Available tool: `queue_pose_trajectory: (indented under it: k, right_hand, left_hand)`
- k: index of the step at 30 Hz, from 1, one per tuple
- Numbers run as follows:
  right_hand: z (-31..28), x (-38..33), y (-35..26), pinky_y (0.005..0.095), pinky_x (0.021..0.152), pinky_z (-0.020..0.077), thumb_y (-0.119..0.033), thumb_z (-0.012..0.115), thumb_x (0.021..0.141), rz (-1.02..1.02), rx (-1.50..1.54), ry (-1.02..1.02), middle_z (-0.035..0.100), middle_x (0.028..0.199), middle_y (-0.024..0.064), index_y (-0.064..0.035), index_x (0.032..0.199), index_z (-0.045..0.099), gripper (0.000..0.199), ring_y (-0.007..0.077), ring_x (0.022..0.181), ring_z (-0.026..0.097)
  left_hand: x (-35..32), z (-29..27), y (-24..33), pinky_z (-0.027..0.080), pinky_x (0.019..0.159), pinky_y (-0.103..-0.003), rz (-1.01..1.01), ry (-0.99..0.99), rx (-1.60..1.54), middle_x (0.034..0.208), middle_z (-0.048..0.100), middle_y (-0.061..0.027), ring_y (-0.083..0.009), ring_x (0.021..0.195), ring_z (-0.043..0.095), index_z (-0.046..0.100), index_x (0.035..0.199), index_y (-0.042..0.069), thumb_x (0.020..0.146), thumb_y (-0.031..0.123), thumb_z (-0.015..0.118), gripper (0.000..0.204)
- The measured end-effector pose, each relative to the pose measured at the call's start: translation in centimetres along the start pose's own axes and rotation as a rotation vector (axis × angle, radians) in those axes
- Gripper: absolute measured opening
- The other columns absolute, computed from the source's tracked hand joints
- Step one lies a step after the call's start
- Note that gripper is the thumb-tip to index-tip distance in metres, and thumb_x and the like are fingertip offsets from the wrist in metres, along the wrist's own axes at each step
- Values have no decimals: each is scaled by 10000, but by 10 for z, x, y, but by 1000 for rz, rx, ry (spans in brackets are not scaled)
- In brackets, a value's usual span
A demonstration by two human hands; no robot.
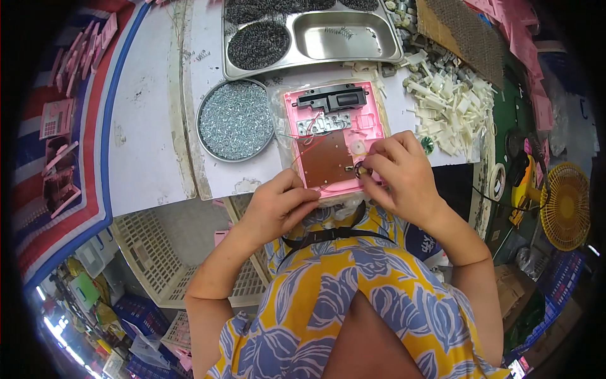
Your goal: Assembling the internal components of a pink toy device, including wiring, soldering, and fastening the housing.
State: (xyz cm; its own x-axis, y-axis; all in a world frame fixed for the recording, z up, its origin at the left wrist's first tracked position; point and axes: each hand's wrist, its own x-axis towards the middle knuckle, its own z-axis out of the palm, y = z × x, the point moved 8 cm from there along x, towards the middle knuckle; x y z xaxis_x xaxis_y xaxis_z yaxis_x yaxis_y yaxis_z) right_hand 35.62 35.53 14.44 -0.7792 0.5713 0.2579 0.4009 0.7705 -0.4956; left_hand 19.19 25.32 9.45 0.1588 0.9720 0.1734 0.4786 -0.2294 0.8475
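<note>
A pink plastic casing (380,117) lies at the table's near edge. It carries a brown circuit board (325,158), a black slotted part (334,98) and a metal contact plate (324,123), with thin red wires at its left. My left hand (278,203) has its fingers closed at the casing's near left corner, gripping the edge; its fingertips partly hide what they touch. Beside the board, my right hand (402,174) pinches a small round dark-rimmed part (360,168) between thumb and fingers. A pale round disc (358,147) sits in the casing just beyond it.
Left of the casing stands a round tray (200,120) of small screws. Farther back is a steel compartment tray (291,68) with dark springs. White plastic pieces (451,104) are heaped at right, near a yellow fan (566,205). A plastic crate (148,252) sits below the table.
</note>
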Motion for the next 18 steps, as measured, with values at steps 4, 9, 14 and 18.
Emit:
queue_pose_trajectory:
  k: [4,9,14,18]
  right_hand:
    - [5,-12,12,377,744,497,-118,835,691,-50,114,72,693,897,36,-81,843,678,221,280,841,597]
    - [9,-22,19,377,753,508,-120,853,692,-106,135,165,716,958,41,-79,885,703,247,280,845,604]
    - [-8,-13,24,383,788,501,-130,842,724,-74,219,85,714,968,50,-78,927,704,251,285,854,609]
    - [-63,4,87,391,800,498,-74,741,787,87,-59,237,721,946,81,-71,920,721,135,297,878,628]
  left_hand:
    - [-1,-1,2,501,604,-344,-1,7,1,816,572,-89,-235,693,609,740,986,41,798,50,816,202]
    - [-2,1,0,481,614,-324,-21,7,8,830,578,-61,-206,730,592,753,998,72,749,34,853,271]
    - [6,-3,7,501,599,-361,11,-73,69,815,575,-85,-245,692,611,736,1006,46,795,62,807,223]
    - [4,-4,13,496,590,-371,76,-144,255,818,600,-65,-243,695,618,733,1057,97,776,96,824,296]
